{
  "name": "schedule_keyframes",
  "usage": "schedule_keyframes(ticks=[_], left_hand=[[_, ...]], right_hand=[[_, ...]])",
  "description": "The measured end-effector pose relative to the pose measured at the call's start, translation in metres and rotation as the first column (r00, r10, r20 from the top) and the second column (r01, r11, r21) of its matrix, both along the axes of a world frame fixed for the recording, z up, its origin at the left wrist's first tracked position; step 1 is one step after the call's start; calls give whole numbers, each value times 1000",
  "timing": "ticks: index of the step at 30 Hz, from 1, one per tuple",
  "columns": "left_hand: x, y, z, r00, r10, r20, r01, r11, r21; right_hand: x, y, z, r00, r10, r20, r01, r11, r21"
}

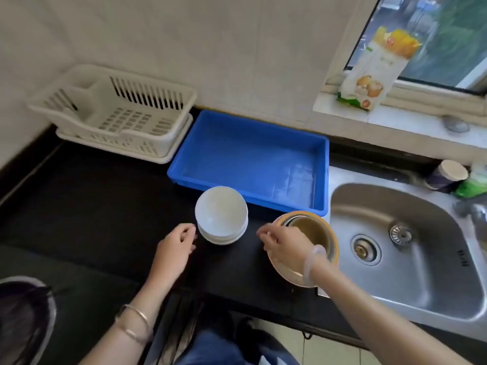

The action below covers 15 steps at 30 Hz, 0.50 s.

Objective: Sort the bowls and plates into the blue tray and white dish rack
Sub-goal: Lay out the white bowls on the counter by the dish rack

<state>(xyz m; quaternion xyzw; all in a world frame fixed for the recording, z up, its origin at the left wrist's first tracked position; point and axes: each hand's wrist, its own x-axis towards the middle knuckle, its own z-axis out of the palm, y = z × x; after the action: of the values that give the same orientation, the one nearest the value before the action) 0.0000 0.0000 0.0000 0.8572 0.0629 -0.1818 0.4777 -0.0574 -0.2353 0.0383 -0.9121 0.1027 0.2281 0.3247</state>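
A stack of white bowls (221, 214) stands on the black counter, just in front of the blue tray (250, 156), which holds nothing. To the right of the bowls sits a stack of tan, yellow-rimmed plates (313, 230) by the sink's edge. The white dish rack (116, 111) stands at the back left and has nothing in it. My left hand (175, 246) hovers just left of the bowl stack, fingers loosely curled, holding nothing. My right hand (283, 243) lies over the left part of the plate stack with fingers bent, and I cannot see a grip on anything.
A steel sink (400, 248) fills the right side, with a tap at its far right. A food packet (374, 67) leans on the window sill. A jar (446, 175) and a green bottle stand behind the sink. A dark round pot (23, 317) sits at the lower left.
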Motion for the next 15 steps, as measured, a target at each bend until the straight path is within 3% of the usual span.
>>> schedule_keyframes(ticks=[3,8,15], left_hand=[[15,-9,1,998,45,39,-44,999,-32],[21,-20,-2,997,69,21,-68,998,-15],[22,-25,-10,976,196,-97,-209,966,-153]], right_hand=[[48,8,-5,990,-55,128,74,986,-149],[78,28,-21,991,-47,123,79,960,-268],[96,39,-24,990,90,110,-35,904,-426]])
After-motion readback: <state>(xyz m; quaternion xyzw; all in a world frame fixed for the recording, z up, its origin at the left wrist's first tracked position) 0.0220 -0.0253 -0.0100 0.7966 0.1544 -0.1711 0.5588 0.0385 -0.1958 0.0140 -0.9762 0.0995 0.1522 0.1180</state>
